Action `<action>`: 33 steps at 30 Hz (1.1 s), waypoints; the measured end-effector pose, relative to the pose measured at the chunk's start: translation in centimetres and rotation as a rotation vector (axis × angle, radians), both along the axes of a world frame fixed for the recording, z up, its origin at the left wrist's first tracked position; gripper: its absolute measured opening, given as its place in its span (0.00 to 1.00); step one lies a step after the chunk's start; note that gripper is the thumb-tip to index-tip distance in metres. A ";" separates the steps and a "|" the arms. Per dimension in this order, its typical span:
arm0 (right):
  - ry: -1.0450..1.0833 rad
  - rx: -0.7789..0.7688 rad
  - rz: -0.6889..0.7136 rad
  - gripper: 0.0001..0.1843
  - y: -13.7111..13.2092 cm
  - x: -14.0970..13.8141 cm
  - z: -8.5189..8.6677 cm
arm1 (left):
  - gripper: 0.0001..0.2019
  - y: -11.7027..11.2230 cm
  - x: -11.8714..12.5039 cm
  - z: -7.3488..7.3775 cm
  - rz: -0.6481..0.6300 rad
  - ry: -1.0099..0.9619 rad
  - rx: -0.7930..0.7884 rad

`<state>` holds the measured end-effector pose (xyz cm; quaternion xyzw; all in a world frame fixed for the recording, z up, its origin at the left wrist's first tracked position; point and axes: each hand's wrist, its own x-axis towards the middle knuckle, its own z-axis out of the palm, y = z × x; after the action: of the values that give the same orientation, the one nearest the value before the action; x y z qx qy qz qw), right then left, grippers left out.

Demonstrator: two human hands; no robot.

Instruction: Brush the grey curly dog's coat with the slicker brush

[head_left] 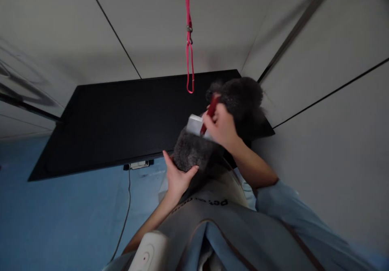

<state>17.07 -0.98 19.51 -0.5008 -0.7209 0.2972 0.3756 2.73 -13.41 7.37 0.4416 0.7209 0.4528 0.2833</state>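
A dog (pixel 191 149) with curly grey fur is at the right end of the black grooming table (pixel 121 117), its near end close to my apron. Its darker, fluffy head end is on the far right, dim and blurred. My right hand (pixel 223 127) is closed round the red handle of a slicker brush (pixel 195 126), whose pale, flat head lies against the fur of its back. At the dog's near end, my left hand (pixel 178 180) grips the body, thumb and forefinger spread round the fur. Its other fingers are hidden.
A pink grooming loop (pixel 189 64) hangs over the table's far edge. Pale wall panels stand behind and to the right. A cable (pixel 129 198) drops from a small box (pixel 139 165) under the near edge. A white device (pixel 149 251) is at the bottom, before my apron (pixel 219 218).
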 end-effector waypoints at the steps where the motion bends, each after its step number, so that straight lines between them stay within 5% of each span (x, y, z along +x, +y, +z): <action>1: 0.004 0.046 -0.053 0.11 0.0 -0.3 0.2 | 0.63 -0.4 0.1 -0.2 0.005 -0.008 0.000; 6: -0.184 -0.034 0.356 0.09 -1.0 -1.8 0.5 | 0.63 -2.1 0.6 -1.1 0.047 -0.047 0.014; 10: -0.152 0.041 0.063 0.11 -1.8 -2.1 0.7 | 0.64 -3.1 0.8 -1.5 0.087 -0.042 -0.002; 15: -0.260 -0.076 0.360 0.11 -3.1 -1.9 0.9 | 0.66 -4.0 1.5 -1.5 0.097 -0.040 0.003; 19: -0.167 0.038 0.038 0.11 -3.3 -1.1 0.9 | 0.65 -4.2 2.1 -1.0 0.093 -0.025 0.007; 23: -0.191 -0.055 0.351 0.10 -4.0 -0.1 0.4 | 0.64 -4.4 2.5 -0.7 0.069 -0.033 0.024; 24: -0.173 -0.057 0.341 0.10 -4.0 0.1 0.3 | 0.64 -4.5 2.6 -0.7 0.066 -0.035 0.025; 28: -0.023 0.078 0.003 0.12 -4.3 1.4 -0.1 | 0.63 -4.7 2.7 -0.9 0.047 -0.015 0.031; 31: -0.024 -0.037 0.284 0.10 -5.2 2.0 -0.6 | 0.61 -4.9 2.5 -0.9 0.023 0.002 0.091; 33: 0.040 -0.097 0.315 0.09 -5.5 2.3 -1.0 | 0.60 -4.9 2.4 -0.8 0.011 0.004 0.117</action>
<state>19.38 -6.50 18.52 -0.3931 -0.7678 0.3967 0.3139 5.16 -18.35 6.59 0.4544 0.6960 0.4951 0.2531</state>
